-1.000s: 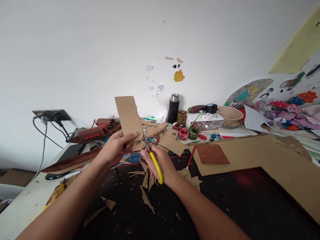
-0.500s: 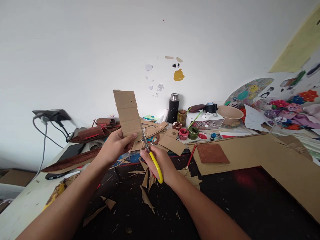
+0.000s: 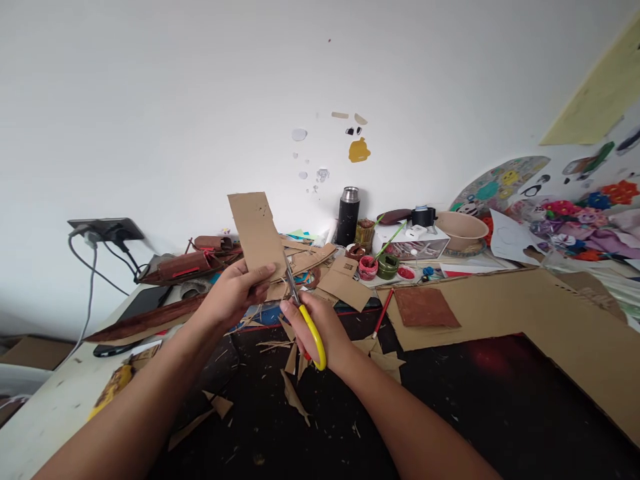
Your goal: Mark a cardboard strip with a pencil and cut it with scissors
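My left hand [image 3: 237, 290] pinches the lower end of a brown cardboard strip [image 3: 256, 230], thumb on its face, and holds it tilted upward over the desk. My right hand [image 3: 320, 323] is closed round the yellow and red handles of a pair of scissors [image 3: 312, 333]. The scissor blades point up and lie along the strip's lower right edge; whether they are biting into it I cannot tell. Beneath both hands, cardboard offcuts [image 3: 294, 397] are scattered on the black mat [image 3: 350, 413].
Behind the hands stand a black thermos [image 3: 349, 217] and open paint jars [image 3: 387, 265]. To the right lie a red pencil [image 3: 384, 313], a brown-painted square [image 3: 427, 308] and a large cardboard sheet [image 3: 505, 307]. Brown-painted cardboard pieces [image 3: 185, 267] and a wall socket with cables [image 3: 105, 230] are at left.
The upper end of the cardboard strip has dropped a little and tilts farther back. Both hands stay almost in place, with the scissors still by the strip's right edge.
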Demonstrator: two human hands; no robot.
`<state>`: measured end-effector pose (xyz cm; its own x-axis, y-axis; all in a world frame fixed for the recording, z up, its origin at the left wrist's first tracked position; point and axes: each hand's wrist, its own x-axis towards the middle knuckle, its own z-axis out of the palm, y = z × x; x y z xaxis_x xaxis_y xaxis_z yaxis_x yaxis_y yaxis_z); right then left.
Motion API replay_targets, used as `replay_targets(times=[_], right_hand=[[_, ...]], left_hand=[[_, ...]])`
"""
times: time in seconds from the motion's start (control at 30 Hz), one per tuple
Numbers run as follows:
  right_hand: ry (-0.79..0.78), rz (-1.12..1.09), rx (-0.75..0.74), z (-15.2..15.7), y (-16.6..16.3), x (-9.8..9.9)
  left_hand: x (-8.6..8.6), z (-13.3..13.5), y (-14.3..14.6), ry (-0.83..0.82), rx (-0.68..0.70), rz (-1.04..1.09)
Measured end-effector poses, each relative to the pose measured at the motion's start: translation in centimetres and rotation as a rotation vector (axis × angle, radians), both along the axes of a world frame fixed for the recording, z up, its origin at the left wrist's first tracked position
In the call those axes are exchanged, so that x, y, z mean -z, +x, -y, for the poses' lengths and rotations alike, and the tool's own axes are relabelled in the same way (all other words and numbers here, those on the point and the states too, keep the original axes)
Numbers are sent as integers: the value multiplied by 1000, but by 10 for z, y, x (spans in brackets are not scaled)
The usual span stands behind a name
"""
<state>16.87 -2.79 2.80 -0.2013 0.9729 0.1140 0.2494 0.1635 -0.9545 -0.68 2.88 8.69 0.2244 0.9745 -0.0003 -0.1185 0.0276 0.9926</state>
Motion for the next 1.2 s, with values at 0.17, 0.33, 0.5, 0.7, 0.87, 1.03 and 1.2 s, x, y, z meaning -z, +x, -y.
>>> replay_targets(times=[0.17,0.33,0.5,0.7,0.87,1.03,1.2], right_hand=[[-11,-34,4,-1,0,0],[-14,-60,5,-2,1,1],[13,-28,11,-1,2,0],[44,1,17,-1,2,-1],[39,1,8,-2,2,0],[32,17,11,-1,2,0],[46,11,7,-2,2,0]], left_hand=[[-1,1,2,30,-14,11],[-5,4,3,33,-13,-7],[-6,4,1,44,-4,-45],[-5,3,-2,34,4,-39],[-4,2,-3,31,18,-23],[-6,3,-2,30,15,-23],[-5,3,-2,31,12,-27]])
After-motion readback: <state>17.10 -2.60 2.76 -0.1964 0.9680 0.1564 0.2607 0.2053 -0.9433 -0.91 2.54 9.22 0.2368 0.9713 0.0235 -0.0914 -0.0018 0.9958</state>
